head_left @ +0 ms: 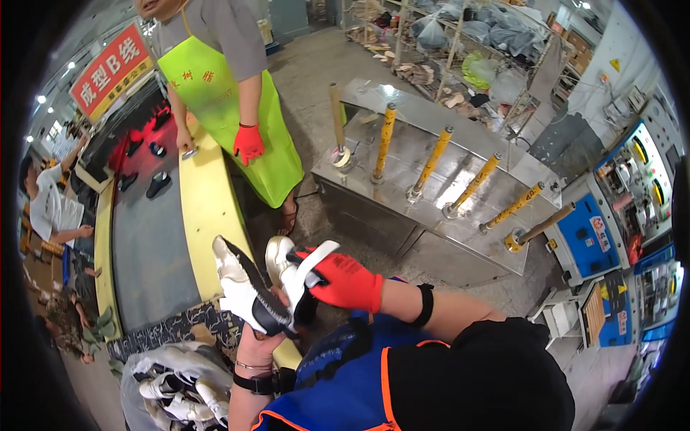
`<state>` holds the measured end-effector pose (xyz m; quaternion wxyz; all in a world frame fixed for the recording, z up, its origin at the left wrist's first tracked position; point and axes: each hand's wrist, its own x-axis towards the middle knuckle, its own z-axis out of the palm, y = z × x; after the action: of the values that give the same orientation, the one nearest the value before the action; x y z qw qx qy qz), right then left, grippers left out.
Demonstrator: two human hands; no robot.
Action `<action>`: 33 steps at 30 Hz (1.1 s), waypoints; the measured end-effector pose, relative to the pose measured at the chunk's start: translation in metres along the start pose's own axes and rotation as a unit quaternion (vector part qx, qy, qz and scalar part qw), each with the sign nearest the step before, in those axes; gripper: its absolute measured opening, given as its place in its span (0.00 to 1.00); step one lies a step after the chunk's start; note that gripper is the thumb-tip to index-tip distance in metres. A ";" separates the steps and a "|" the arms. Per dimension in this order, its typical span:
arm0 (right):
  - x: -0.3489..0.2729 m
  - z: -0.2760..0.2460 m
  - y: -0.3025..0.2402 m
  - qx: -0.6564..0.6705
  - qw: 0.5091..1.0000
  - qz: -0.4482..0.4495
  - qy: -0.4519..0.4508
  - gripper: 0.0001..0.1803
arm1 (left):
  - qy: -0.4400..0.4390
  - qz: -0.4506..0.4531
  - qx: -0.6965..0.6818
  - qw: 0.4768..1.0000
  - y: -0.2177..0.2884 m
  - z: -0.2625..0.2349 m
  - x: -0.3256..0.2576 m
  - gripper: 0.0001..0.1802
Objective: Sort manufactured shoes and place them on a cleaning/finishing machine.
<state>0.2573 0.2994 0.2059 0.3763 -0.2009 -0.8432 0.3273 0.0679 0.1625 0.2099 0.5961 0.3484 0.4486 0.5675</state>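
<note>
My bare left hand [260, 348] is closed round the heel end of a white shoe [237, 279] with a black, ridged sole edge; its toe points up and away, and the fingers are partly hidden. Beside it, my right hand [348, 280], in a red glove, grips a second white shoe [277, 260] with dark parts. A curved white strip [321, 261] sticks up at the gloved fingers; whether it belongs to that shoe I cannot tell. Both shoes are held up off the bench, close together.
On the left runs a conveyor belt [154, 251] with a yellow edge and dark shoe pieces. A co-worker in a green apron [226, 93] stands across. A metal stand with yellow posts [429, 164] is ahead right, blue machines [589, 237] beyond. A plastic-lined bin [136, 363] holds several shoes.
</note>
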 end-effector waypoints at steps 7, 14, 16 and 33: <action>-0.028 -0.019 0.071 0.263 0.942 0.195 -0.076 0.31 | -0.030 -0.069 0.044 0.996 0.007 0.020 0.006 0.26; 0.036 -0.198 0.086 -0.266 0.870 0.111 0.400 0.16 | 0.133 -0.131 -0.258 0.948 -0.001 -0.022 0.004 0.24; 0.042 -0.242 0.102 -0.340 0.816 -0.016 0.468 0.17 | 0.155 -0.133 -0.237 0.950 -0.010 -0.035 0.000 0.23; 0.008 -0.194 0.136 -0.533 0.816 0.218 0.048 0.28 | 0.236 -0.069 0.107 0.963 0.023 0.010 0.045 0.24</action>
<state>0.4132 0.4773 0.2115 0.1694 -0.5641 -0.8006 -0.1097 0.0671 0.2106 0.2286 0.4701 0.2350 0.6576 0.5398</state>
